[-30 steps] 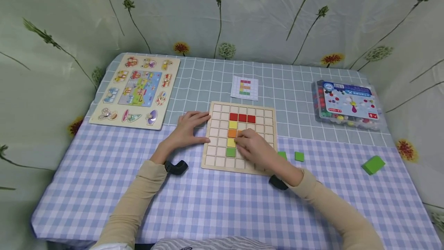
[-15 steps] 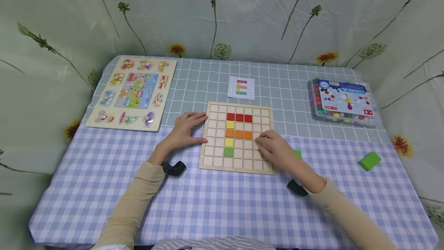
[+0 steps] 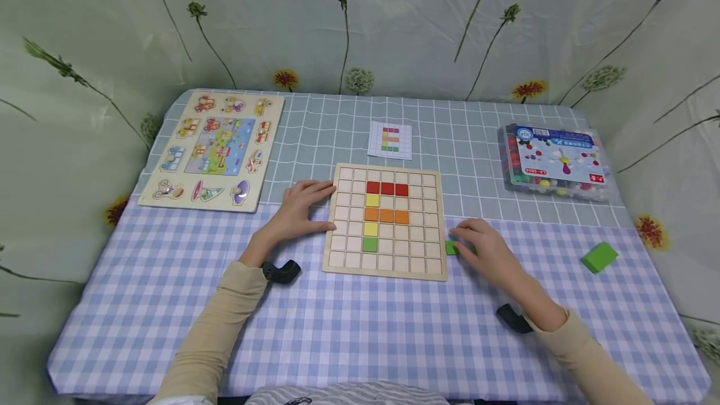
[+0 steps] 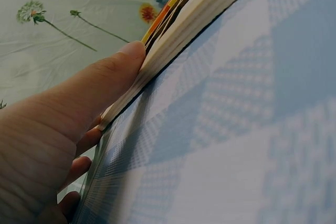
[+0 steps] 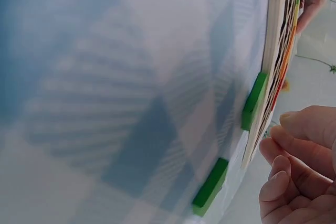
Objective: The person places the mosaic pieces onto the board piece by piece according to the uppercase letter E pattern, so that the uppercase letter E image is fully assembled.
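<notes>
A wooden grid board (image 3: 344,261) lies flat on the table, holding red tiles (image 3: 387,189), yellow tiles (image 3: 370,229), orange tiles (image 3: 386,215) and one green tile (image 3: 370,244). My left hand (image 3: 295,214) rests against its left edge, the thumb (image 4: 113,72) touching the side. Off the right edge is my right hand (image 3: 489,252), above two loose green tiles. One green tile (image 5: 254,100) lies against the board; the other (image 5: 211,186) is a little apart and mostly hidden by the hand in the head view. The right fingertips look clear of both.
A pattern card (image 3: 390,140) lies behind the board. To the left is a wooden picture puzzle (image 3: 267,170). A clear box of coloured pieces (image 3: 557,161) stands at the back right, with a green block (image 3: 599,257) nearer the right edge.
My right hand has left the orange row and moved right, off the board to the loose green tiles. Three orange tiles now show in that row. My left hand stays at the edge.
</notes>
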Demonstrator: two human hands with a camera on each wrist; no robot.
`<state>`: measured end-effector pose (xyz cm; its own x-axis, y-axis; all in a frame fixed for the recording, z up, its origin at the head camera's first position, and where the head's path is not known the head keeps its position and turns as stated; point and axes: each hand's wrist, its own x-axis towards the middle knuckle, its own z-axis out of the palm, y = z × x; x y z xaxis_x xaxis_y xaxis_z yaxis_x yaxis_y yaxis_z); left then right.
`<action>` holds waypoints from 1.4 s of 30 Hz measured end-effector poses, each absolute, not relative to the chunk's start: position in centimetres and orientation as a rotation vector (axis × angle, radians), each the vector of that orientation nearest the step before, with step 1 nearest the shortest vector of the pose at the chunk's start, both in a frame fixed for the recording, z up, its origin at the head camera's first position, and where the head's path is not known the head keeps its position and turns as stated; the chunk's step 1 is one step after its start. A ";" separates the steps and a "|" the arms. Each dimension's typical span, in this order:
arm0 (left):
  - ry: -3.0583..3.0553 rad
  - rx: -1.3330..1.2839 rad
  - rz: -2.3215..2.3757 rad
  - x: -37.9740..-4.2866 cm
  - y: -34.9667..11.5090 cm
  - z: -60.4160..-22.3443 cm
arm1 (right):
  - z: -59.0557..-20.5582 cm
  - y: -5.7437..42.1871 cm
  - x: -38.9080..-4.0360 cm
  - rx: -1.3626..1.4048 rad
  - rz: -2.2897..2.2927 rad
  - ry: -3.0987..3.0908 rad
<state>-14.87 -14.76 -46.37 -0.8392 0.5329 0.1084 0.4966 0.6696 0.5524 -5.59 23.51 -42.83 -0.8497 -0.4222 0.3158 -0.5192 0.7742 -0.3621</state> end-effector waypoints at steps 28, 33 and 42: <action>2.803 0.853 0.898 -14.6 -14.9 -46.6 | -42.6 24.2 -5.5 0.765 0.611 -2.824; 2.811 0.874 0.901 -14.6 -14.9 -46.6 | -42.4 22.8 -6.0 0.800 0.633 -2.819; 2.807 0.877 0.902 -14.7 -14.9 -46.6 | -42.0 19.4 -7.0 0.867 0.663 -2.922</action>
<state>-14.72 -14.86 -46.57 -0.8355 0.5389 0.1072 0.5005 0.6660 0.5531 -7.03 19.40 -41.97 -0.8453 -0.5159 0.1388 -0.5253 0.7551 -0.3923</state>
